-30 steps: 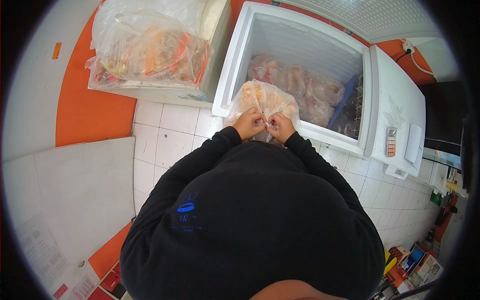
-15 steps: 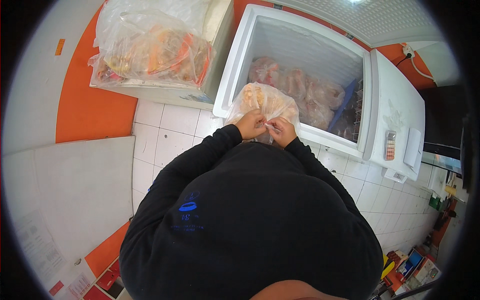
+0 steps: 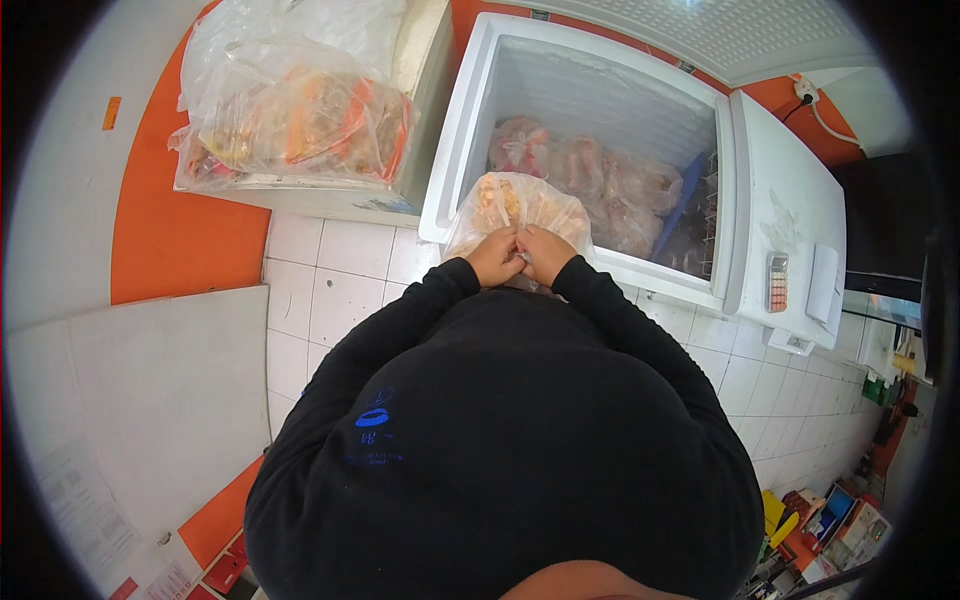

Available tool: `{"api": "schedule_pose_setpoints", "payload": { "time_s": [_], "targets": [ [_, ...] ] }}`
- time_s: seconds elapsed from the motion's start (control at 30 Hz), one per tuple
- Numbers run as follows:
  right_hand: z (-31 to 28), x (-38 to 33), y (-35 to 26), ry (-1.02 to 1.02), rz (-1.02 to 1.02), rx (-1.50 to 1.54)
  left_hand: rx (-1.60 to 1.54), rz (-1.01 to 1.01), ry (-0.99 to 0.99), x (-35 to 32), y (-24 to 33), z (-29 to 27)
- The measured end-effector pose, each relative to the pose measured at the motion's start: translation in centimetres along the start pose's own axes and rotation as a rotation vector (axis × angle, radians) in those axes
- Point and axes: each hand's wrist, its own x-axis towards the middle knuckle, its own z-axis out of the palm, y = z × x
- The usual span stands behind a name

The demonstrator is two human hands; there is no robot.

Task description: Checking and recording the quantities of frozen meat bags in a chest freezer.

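A clear bag (image 3: 520, 212) is pinched at its neck by the closed fingers of the left hand (image 3: 496, 257) and the right hand (image 3: 545, 254), and is rested on the freezer (image 3: 452, 150) rim for support.

Clear plastic bag (image 3: 520, 205), pale orange-tan contents showing through. Chest freezer (image 3: 455, 150) white, inside walls frosted white-grey. Bags inside the freezer (image 3: 600, 180) clear, contents pinkish-brown; blue patch at their right. Sleeves and sweater (image 3: 500, 430) black, small blue print on the left side. Pile of clear bags (image 3: 290, 110) upper left, orange, red and yellow contents. Wall (image 3: 170, 240) orange with white panels. Floor tiles (image 3: 330, 290) white, grey grout. Calculator (image 3: 777, 282) grey with orange-red keys.
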Motion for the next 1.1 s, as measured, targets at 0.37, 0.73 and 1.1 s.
{"api": "schedule_pose_setpoints", "payload": {
  "time_s": [0.37,0.73,1.1],
  "targets": [
    [0.3,-1.0,1.0,-0.024,-0.102,0.219,0.006,-0.011,-0.078,0.2,1.1,-0.1],
    [0.9,-2.0,2.9,0.089,-0.031,0.34,-0.127,-0.104,-0.032,-0.1,1.3,-1.5],
    [1.6,-2.9,3.0,0.151,0.03,0.404,-0.254,-0.186,-0.201,1.0,0.1,-1.9]
  ]
}}
